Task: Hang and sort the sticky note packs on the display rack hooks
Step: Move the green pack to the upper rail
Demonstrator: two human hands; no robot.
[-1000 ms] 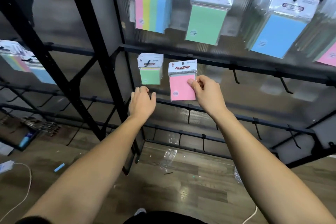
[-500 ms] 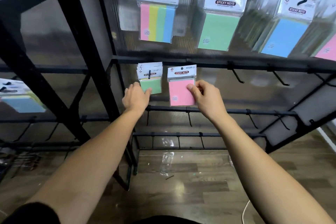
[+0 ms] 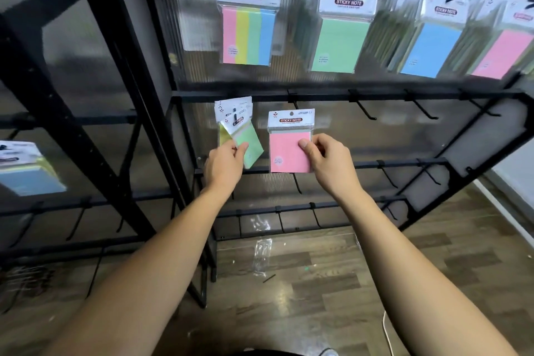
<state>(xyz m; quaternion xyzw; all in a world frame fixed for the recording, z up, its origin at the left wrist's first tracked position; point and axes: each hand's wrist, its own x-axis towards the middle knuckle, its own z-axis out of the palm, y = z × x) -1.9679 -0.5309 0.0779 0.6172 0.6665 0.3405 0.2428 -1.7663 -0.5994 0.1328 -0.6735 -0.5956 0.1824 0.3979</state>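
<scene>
The right hand pinches the pink sticky note pack by its right edge, thumb on the front face, and holds it upright against the middle row of the display rack. Whether the pack's hang hole is seated on a hook cannot be told: the hole shows near the top of the header card, but no hook tip is visible through it. If the pack is released unseated, it is likely to drop to the wood floor. The left hand grips the green sticky note pack at its lower left corner; that pack hangs tilted on the neighbouring hook in front of further packs. A pull on this corner could slide the pack off the hook or drag the packs behind it forward. No closed containers are present; the hooks act as holders. The top row carries a multicolour pack group, a large green group, a blue group and a pink group. Several hooks right of the pink pack are bare.
</scene>
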